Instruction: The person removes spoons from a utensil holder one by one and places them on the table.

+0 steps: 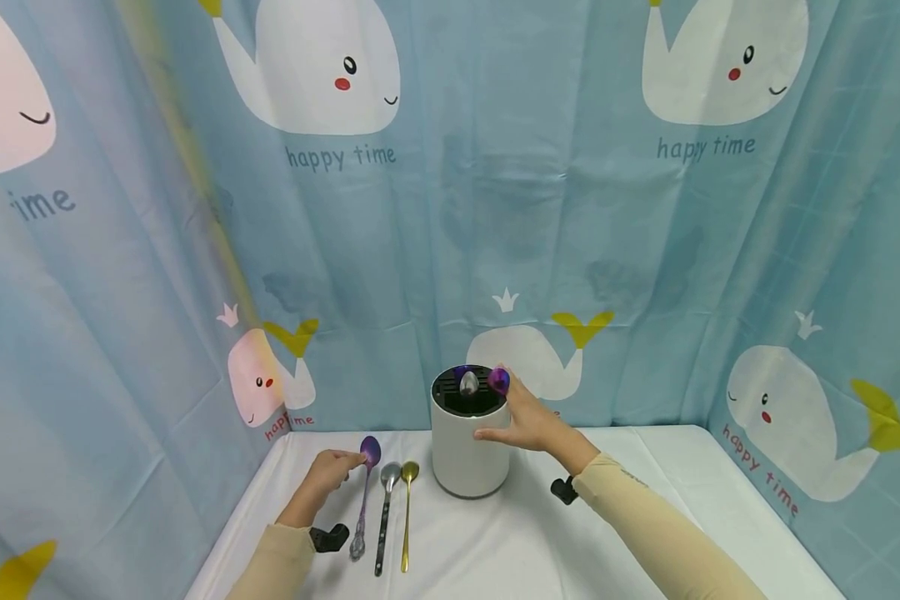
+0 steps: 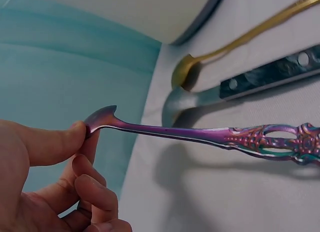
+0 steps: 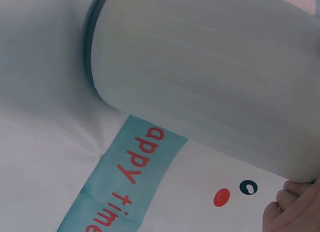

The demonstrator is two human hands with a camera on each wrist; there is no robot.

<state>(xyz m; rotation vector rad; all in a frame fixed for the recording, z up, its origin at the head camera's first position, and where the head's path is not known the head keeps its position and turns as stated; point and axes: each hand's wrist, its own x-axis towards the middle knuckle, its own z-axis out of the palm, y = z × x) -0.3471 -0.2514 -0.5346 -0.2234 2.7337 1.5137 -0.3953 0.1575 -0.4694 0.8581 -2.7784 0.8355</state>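
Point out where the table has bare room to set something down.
The table is bare between right sleeve and curtain, and in front of the holder, between gold spoon and sleeve. Left of the holder is crowded: left hand, purple spoon and black-handled spoon beside the gold one.

High head view, close-up wrist views

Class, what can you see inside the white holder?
A silver spoon and a purple spoon show at the slotted top of the white holder, something bluish-purple behind the silver one. Everything lower is covered.

Left grip [image 2: 57, 187] pinches purple spoon [image 2: 195, 134], seemingly.
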